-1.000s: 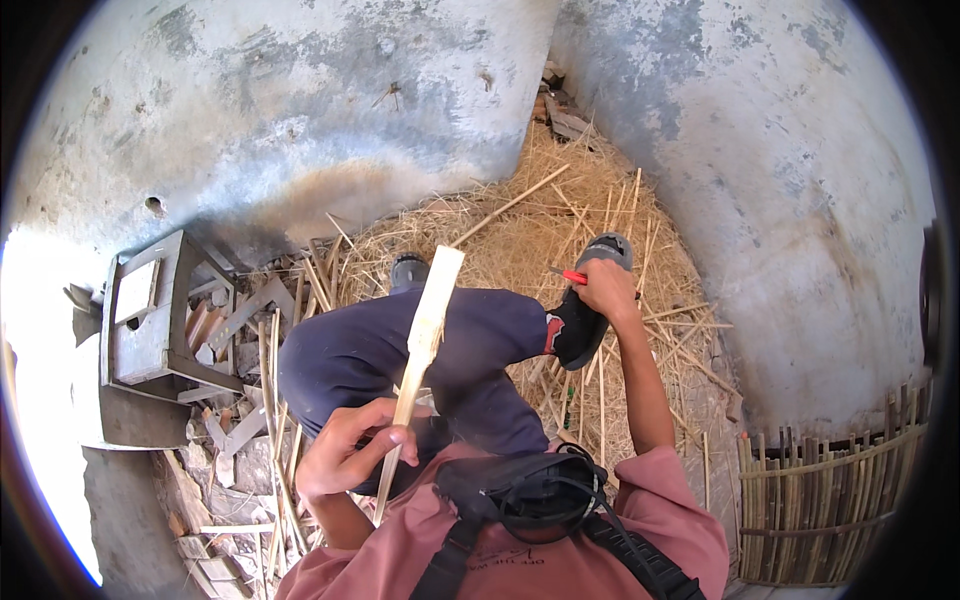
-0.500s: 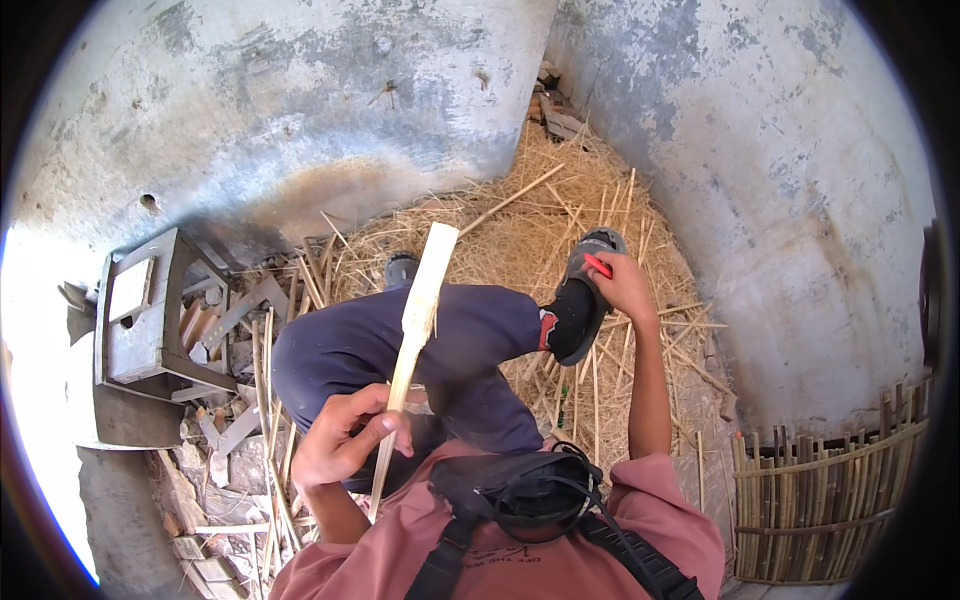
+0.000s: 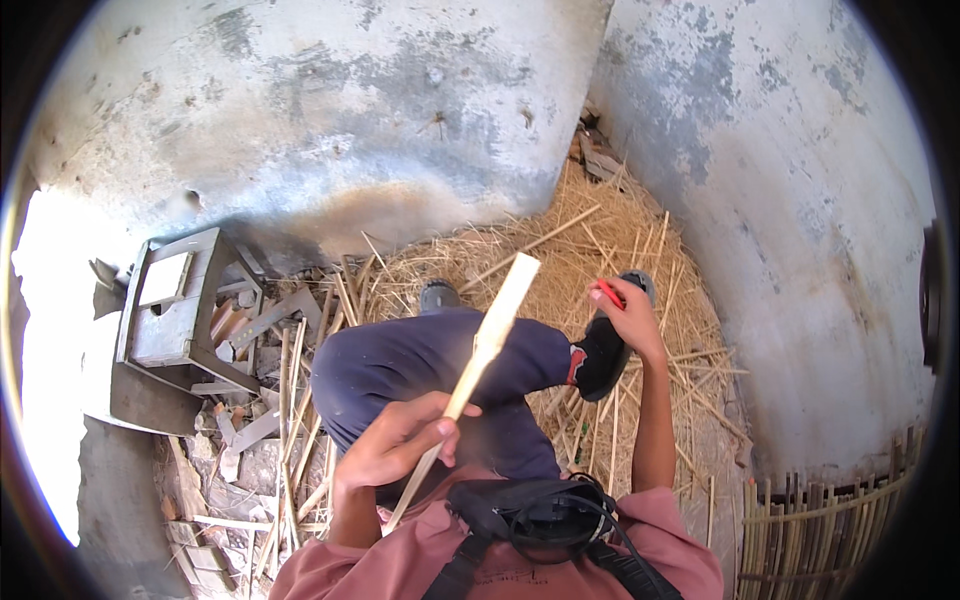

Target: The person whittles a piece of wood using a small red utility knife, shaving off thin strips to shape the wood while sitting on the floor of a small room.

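Note:
My left hand [image 3: 395,447] is closed round the lower part of a pale bamboo strip [image 3: 491,338]. The strip slants up and to the right over my bent leg, with a knobbly node halfway along and a broad flat upper end. To the right, beside my shoe, my right hand [image 3: 634,320] grips a small red object [image 3: 609,293], perhaps a handle. Most of that object is hidden in the fingers, so its kind cannot be made out. It is apart from the strip.
Straw-like shavings [image 3: 560,240] cover the floor ahead. Thin sticks [image 3: 285,420] and rubble lie at left by a wooden stool-like frame [image 3: 165,345]. A slatted bamboo panel [image 3: 830,535] stands at lower right. Worn walls [image 3: 330,120] meet in a far corner.
The strip has tilted further to the right in my left hand. My right hand has come slightly closer to it with the red object. The whole view has shifted a little.

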The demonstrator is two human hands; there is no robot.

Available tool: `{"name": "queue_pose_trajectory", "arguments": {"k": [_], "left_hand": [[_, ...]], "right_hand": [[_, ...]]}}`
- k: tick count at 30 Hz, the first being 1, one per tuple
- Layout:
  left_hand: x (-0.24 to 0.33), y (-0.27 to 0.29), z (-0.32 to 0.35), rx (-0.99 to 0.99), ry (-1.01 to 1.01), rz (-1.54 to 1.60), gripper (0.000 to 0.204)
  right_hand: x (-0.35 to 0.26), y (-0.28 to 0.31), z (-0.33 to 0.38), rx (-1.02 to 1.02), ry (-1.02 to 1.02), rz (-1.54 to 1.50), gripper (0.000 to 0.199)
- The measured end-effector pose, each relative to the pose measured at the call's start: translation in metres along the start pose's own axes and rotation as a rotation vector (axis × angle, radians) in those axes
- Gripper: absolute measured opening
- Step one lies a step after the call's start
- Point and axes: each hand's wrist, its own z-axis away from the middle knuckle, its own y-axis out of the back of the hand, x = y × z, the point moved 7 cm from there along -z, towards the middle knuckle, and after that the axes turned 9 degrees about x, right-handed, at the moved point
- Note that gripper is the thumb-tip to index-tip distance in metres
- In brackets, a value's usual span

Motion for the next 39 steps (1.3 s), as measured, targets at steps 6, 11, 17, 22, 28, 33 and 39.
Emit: {"name": "queue_pose_trajectory", "arguments": {"k": [6,11,17,22,28,33,39], "left_hand": [[0.013,-0.005,-0.023,-0.004,-0.009,-0.094,0.026],[0.019,-0.016,-0.039,-0.084,-0.056,-0.174,0.024],[0.019,-0.015,-0.046,-0.095,-0.133,-0.188,0.024],[0.026,-0.009,-0.048,0.035,-0.161,-0.184,0.024],[0.036,-0.011,-0.066,0.133,-0.148,-0.085,0.015],[0.021,-0.013,-0.064,0.102,-0.109,0.013,0.009],[0.019,-0.018,-0.061,0.103,-0.114,0.043,0.009]], "right_hand": [[-0.093,0.015,0.013,0.002,-0.086,-0.581,0.034],[-0.151,0.012,0.042,-0.053,0.008,-0.812,0.033],[-0.177,-0.007,0.055,-0.104,0.032,-0.705,0.025],[-0.176,-0.019,0.049,-0.145,-0.013,-0.677,0.019],[-0.177,-0.033,0.052,-0.184,0.001,-0.639,0.018],[-0.169,-0.035,0.054,-0.115,0.026,-0.719,0.018],[-0.166,-0.035,0.055,-0.089,0.067,-0.708,0.018]]}}
